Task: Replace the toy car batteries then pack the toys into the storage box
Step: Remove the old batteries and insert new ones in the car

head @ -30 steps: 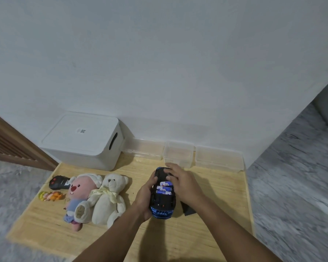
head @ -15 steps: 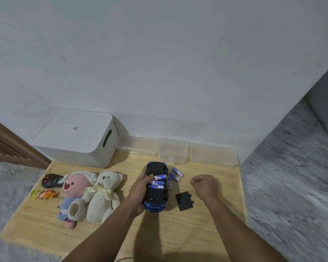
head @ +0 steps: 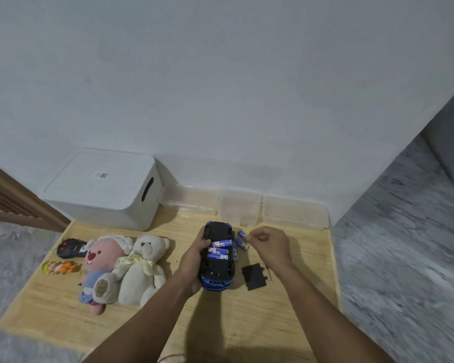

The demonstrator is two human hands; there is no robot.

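Left grip [head: 194, 260] clasping upturned toy car [head: 218, 258], right grip [head: 269, 244] curled empty above loose batteries [head: 240, 242], bare board [head: 247, 315] nearer

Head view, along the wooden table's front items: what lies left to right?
Small yellow-orange toy → pink plush → cream teddy bear → upturned blue toy car → black battery cover.

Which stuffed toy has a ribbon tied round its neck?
The white teddy bear, wearing a pale yellow bow. The pink plush beside it has none.
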